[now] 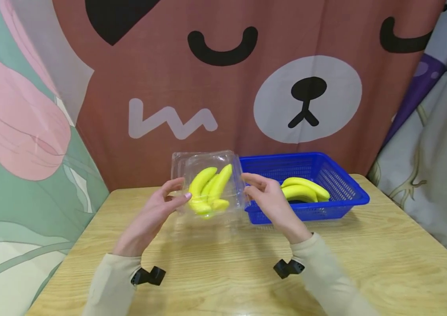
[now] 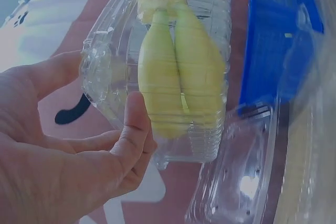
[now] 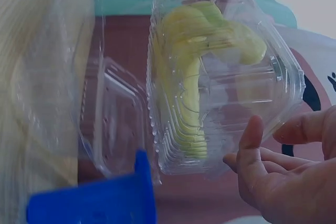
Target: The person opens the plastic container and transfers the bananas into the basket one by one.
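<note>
Both half-curled — left hand [image 1: 154, 214], right hand [image 1: 272, 204] — gripping one clear container [image 1: 180, 166], yellow bananas [image 1: 208, 189] inside

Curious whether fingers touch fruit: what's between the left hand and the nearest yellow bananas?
A clear plastic box wall lies between the left hand and those bananas, seen in the left wrist view.

Between the hands [image 1: 156, 213] [image 1: 271, 202], a container [image 1: 236, 177] holds bananas [image 1: 218, 188], left of the basket [image 1: 298, 215] with more bananas [image 1: 300, 192] on the table [image 1: 207, 276].

No text, label, brand, number or sign can be read.
</note>
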`<action>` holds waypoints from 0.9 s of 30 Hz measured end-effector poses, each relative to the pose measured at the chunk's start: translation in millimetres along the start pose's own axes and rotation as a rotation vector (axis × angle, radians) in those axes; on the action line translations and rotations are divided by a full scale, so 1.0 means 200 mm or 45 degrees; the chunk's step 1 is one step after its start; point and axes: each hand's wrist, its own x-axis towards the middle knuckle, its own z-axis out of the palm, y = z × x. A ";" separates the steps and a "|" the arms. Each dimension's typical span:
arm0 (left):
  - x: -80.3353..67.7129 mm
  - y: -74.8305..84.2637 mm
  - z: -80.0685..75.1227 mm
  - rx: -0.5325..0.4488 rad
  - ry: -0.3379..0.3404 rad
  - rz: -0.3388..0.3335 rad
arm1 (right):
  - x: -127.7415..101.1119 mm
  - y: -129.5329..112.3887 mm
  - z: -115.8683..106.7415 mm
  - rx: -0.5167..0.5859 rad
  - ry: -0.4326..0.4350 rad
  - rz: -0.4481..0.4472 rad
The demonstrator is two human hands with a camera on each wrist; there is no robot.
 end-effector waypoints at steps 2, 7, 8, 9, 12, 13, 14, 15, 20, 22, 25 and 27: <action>0.02 0.01 0.03 -0.001 -0.019 0.018 | -0.01 -0.01 -0.04 -0.006 0.020 0.019; 0.05 0.03 0.11 -0.050 -0.047 0.052 | -0.04 -0.01 -0.14 -0.017 0.048 0.047; 0.05 0.04 0.12 -0.059 -0.054 0.057 | -0.04 -0.01 -0.16 -0.025 0.053 0.048; 0.06 0.04 0.13 -0.066 -0.057 0.058 | -0.05 -0.01 -0.18 -0.035 0.054 0.043; 0.07 0.06 0.17 -0.073 -0.081 0.057 | -0.07 -0.01 -0.24 -0.075 0.061 0.041; 0.08 0.06 0.19 -0.072 -0.089 0.054 | -0.08 -0.01 -0.25 -0.083 0.063 0.041; 0.08 0.06 0.20 -0.072 -0.097 0.051 | -0.08 -0.01 -0.27 -0.096 0.067 0.039; 0.09 0.06 0.22 -0.079 -0.102 0.054 | -0.09 -0.01 -0.29 -0.108 0.072 0.040; 0.11 0.08 0.30 -0.126 -0.135 0.076 | -0.13 -0.01 -0.38 -0.172 0.105 0.061; 0.12 0.09 0.34 -0.145 -0.147 0.079 | -0.14 -0.01 -0.41 -0.187 0.120 0.073; 0.14 0.09 0.39 -0.163 -0.162 0.087 | -0.16 -0.01 -0.46 -0.212 0.144 0.080; 0.15 0.10 0.42 -0.170 -0.172 0.094 | -0.17 -0.01 -0.49 -0.232 0.164 0.079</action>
